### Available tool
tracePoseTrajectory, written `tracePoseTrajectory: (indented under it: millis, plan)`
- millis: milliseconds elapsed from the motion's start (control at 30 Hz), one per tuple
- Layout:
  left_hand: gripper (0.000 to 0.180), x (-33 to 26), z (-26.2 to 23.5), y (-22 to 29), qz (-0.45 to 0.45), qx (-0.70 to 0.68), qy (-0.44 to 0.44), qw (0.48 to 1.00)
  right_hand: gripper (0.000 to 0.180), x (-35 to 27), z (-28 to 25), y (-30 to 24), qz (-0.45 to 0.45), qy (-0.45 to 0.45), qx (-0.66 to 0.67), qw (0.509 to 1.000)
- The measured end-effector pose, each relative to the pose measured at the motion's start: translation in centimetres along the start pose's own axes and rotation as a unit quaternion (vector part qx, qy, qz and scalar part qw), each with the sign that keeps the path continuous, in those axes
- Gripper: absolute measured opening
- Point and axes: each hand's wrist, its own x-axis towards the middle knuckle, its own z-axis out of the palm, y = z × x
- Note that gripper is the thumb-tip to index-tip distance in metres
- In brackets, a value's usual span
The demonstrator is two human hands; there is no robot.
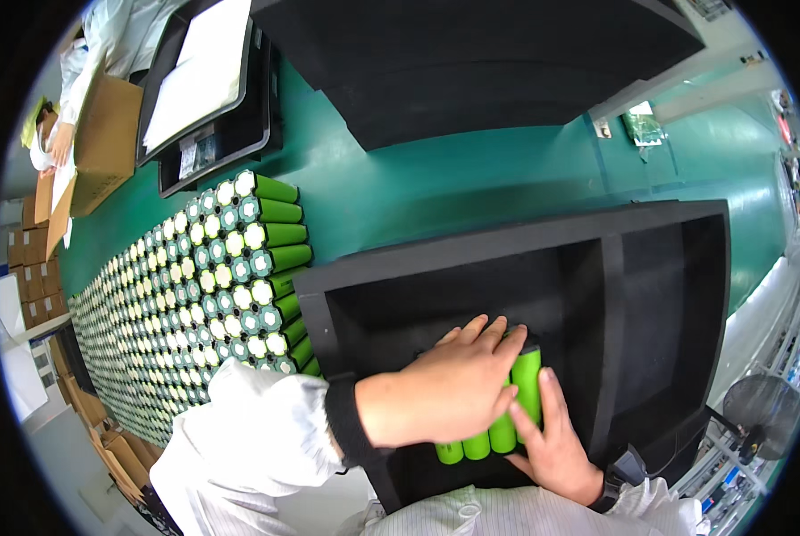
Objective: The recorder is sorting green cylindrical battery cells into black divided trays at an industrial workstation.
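Observation:
A short row of green cylindrical battery cells (477,444) lies on its side inside a black foam-like box (507,230). Across the top of the row lies my left hand (462,380), fingers close together and curving over the far ends, so it hides much of the cells. My right hand (556,438) presses against the right end of the row, with fingers bent along the outermost cell and the thumb side near its front. A dark strip caps the far end of that cell. Both hands grip the row; its underside is hidden.
Left of the box stands a long block of green battery cells (217,259) on the green table (409,183). Black trays with papers (205,67) and a cardboard box (109,138) sit behind. Another black box (480,71) is at the far side. A co-worker's hand (62,143) shows far left.

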Motion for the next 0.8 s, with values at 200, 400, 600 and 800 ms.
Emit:
tracePoseTrajectory:
  millis: [200,400,600,800]
  plan:
    - [0.053,1.7,-0.2,0.4,-0.003,-0.086,-0.049,0.995,0.091,-1.5,0.6,0.3,0.085,0.039,0.005,0.996]
    - [0.060,1.2,0.7,1.5,-0.006,0.022,-0.020,1.000,0.086,-1.2,0.8,1.4,0.027,0.067,0.009,0.997]
    - [0.069,0.9,2.2,2.6,-0.004,0.121,0.045,0.992,0.099,-1.7,1.4,1.9,0.003,0.101,-0.020,0.995]
    - [0.071,-0.2,3.0,3.9,-0.080,0.066,0.072,0.992,0.116,-2.0,1.0,1.7,0.024,0.005,0.043,0.999]
